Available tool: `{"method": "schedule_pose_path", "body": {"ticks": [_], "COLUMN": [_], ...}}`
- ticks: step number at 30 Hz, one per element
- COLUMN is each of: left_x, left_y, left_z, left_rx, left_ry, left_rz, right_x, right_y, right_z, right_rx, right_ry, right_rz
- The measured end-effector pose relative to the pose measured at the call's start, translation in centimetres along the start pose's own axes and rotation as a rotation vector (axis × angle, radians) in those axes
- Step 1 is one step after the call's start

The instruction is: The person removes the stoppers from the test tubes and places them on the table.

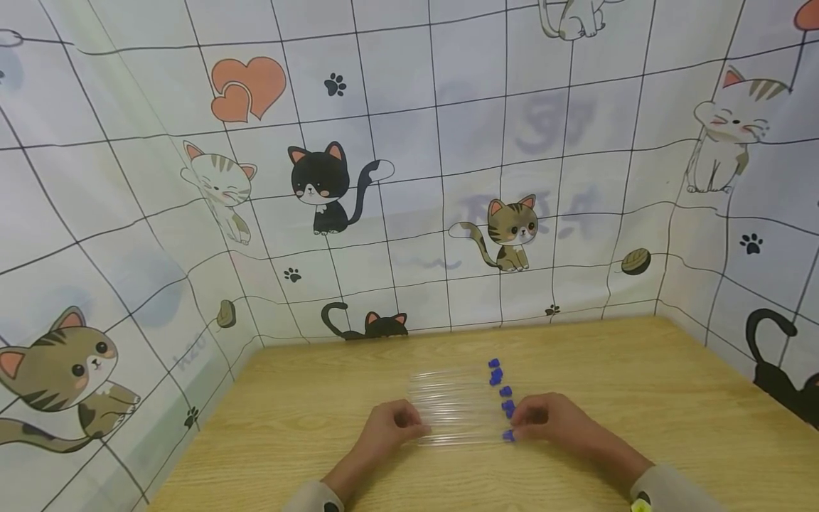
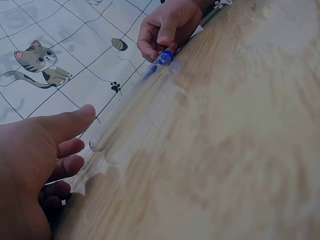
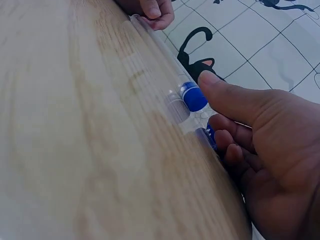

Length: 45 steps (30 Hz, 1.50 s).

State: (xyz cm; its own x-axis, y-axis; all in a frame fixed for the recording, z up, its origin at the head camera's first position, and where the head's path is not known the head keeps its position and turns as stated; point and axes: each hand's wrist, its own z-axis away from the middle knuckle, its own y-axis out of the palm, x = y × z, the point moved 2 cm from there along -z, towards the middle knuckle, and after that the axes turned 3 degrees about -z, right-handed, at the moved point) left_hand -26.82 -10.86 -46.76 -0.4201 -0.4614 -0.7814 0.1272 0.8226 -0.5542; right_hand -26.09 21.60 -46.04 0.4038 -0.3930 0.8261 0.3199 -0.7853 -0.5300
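Observation:
Several clear, slim test tubes [image 1: 448,409] with blue caps lie side by side on the wooden table. My left hand [image 1: 392,429] is at the rounded end of the nearest tube [image 2: 120,117], its thumb spread from the fingers in the left wrist view. At the opposite end, my right hand [image 1: 552,424] has its fingertips right by that tube's blue cap [image 3: 194,97]. The right thumb and loosely bent fingers stand apart beside the cap. Another blue cap [image 3: 210,135] is partly hidden behind the right fingers.
The wooden table [image 1: 307,398] is backed and flanked by a white curtain [image 1: 409,235] with a grid and cartoon cats. More blue caps [image 1: 495,377] stand in an uneven row toward the back. The tubes reflect in the tabletop.

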Motion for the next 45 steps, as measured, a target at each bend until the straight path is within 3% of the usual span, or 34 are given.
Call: {"method": "schedule_pose_path", "body": {"ticks": [4,12,21,30,35,40,45], "left_x": [-0.4,-0.3,0.1,-0.2,-0.7,-2.5,-3.8], "left_y": [-0.1,0.2,0.1,0.3,0.3,-0.2,-0.7], "left_z": [0.1,0.0,0.2,0.3,0.5,0.9,1.3], "left_rx": [0.042,0.141,0.167,0.157,0.127,0.119,0.121], "left_ry": [-0.017,0.010,0.011,0.054,0.053,0.049,0.033], "left_rz": [0.025,-0.043,-0.069,0.033,0.055,0.068,0.080], "right_x": [0.1,0.1,0.2,-0.4,-0.8,-0.7,-0.4], "right_y": [-0.2,0.0,0.3,0.3,0.3,0.3,0.4], "right_z": [0.1,0.1,0.1,0.0,0.0,-0.1,0.0], "right_rx": [0.057,0.077,0.047,-0.002,0.000,0.022,0.030], "right_ry": [-0.002,-0.037,-0.053,-0.036,-0.031,-0.038,-0.017], "right_rz": [-0.036,-0.002,0.034,0.055,-0.025,-0.150,-0.197]}}
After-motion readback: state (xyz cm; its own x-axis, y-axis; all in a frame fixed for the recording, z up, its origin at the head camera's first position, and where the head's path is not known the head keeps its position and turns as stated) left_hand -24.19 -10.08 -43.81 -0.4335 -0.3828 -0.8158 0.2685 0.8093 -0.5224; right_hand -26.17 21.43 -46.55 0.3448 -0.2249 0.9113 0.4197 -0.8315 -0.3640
